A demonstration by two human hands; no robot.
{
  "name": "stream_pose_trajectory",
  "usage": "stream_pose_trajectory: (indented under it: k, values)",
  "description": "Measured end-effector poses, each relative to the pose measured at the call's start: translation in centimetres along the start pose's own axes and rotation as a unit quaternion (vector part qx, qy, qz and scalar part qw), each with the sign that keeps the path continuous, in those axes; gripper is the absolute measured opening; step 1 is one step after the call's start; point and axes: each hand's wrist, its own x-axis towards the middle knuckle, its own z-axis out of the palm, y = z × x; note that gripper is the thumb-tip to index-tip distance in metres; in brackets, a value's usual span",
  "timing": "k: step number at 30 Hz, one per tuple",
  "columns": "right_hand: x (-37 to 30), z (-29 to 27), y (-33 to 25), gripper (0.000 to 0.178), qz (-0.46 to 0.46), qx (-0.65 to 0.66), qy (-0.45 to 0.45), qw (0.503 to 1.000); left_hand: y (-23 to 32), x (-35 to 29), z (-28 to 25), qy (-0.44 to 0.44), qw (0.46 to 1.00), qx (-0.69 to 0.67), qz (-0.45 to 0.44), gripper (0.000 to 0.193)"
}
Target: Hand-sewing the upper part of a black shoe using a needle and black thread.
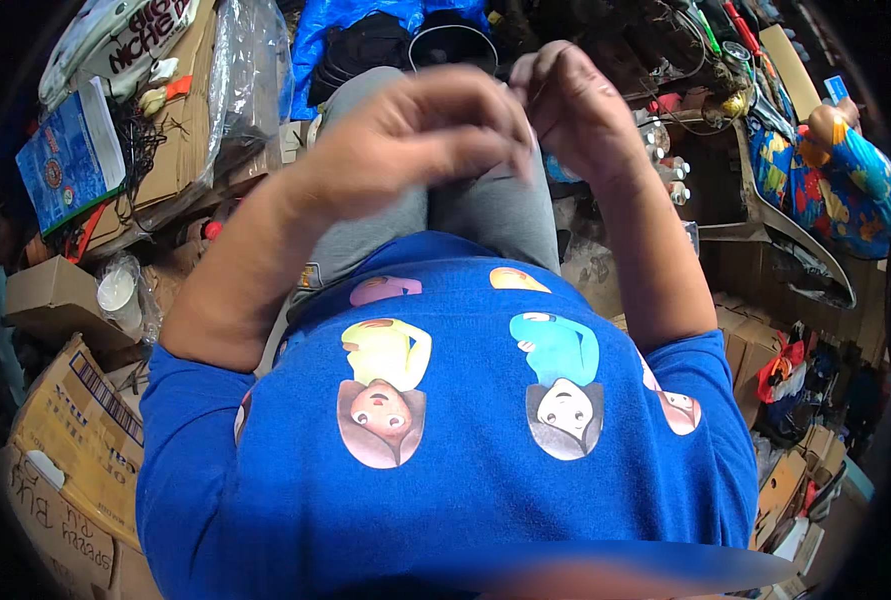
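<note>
My left hand point(430, 130) is raised over my lap, its fingers curled toward the right and smeared by motion. Close beside it, my right hand point(577, 110) is up with thumb and fingers drawn together. Anything in that pinch is too small or hidden to make out. Below both hands are my legs in grey trousers point(495, 210). Past my knees stands a dark round container point(453, 45) with a pale rim, partly covered by the left hand.
On the left lie a blue book point(70, 155), flattened cardboard point(175, 140), clear plastic point(245, 90), an open carton point(50, 290) and a white cup point(118, 290). Several small bottles point(673, 170) stand right of my right forearm. Farther right is colourful patterned cloth point(780, 170).
</note>
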Motion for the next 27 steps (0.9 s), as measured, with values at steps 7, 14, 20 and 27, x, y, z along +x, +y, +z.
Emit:
stream_pose_trajectory:
  k: [7, 14, 20, 27]
  values:
    - [-8.8, -6.6, -3.7, 0.018, 0.242, -0.647, 0.035, 0.722, 2.4, -10.3, -9.8, 0.095, 0.745, 0.625, -0.214, 0.014]
    - [-19.7, -15.6, -6.1, 0.023, 0.349, -0.772, 0.190, 0.496, 6.6, -17.1, -16.4, 0.271, 0.449, 0.781, -0.339, 0.023]
    - [-5.5, -5.4, -0.8, 0.015, 0.120, -0.583, 0.103, 0.797, -3.6, -1.6, -4.6, 0.029, 0.807, 0.589, -0.027, 0.031]
    - [-2.5, -6.3, 1.4, 0.016, 0.112, -0.590, 0.033, 0.799, -6.6, 3.4, -4.6, -0.076, 0.811, 0.568, -0.117, 0.028]
